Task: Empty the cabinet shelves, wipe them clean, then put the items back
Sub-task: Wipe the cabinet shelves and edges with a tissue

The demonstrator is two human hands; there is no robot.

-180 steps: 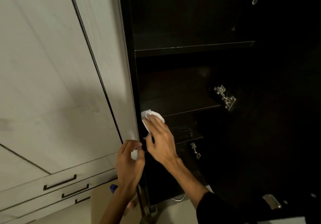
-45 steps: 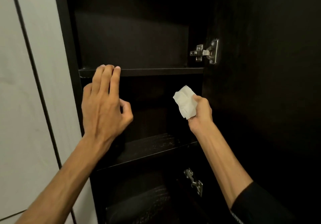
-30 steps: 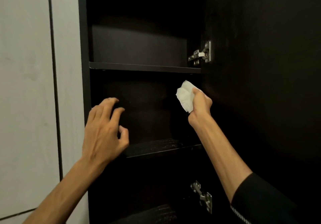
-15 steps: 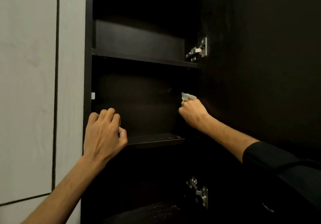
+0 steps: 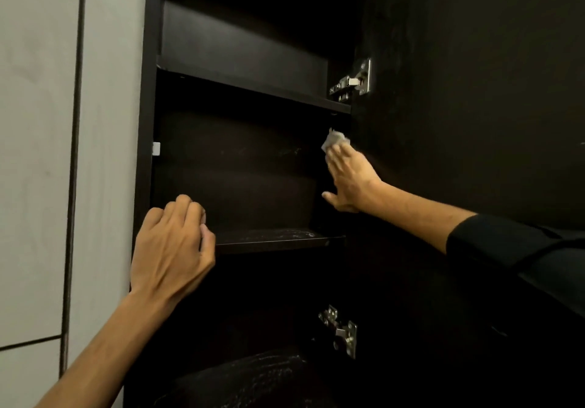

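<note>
Head view: dark cabinet [image 5: 148,90] stands open, door [image 5: 474,90] swung to the right. Right hand [image 5: 349,179] is inside the middle compartment at its right side, fingers straight and flat, thumb spread downward, pressing a white wipe [image 5: 334,140] against the inner surface near the right wall; whether that surface is the back panel or the side wall cannot be told. Only the wipe's upper edge shows beyond the fingertips. Left hand [image 5: 172,246] is at the cabinet's left front edge, level with the lower shelf [image 5: 278,238], fingers curled; whether they hold the shelf edge or nothing cannot be told. Left hand is well apart from the wipe, which lies wholly under the right hand. Count: one wipe; two hands; three shelves in view, namely an upper shelf [image 5: 253,86], the lower shelf with pale streaks on its top, and a bottom shelf [image 5: 253,376] also streaked; two metal hinges, upper hinge [image 5: 353,83] and lower hinge [image 5: 340,331]; one small white clip [image 5: 156,148] on the left wall. Pale panels [image 5: 47,154] adjoin on the left.
</note>
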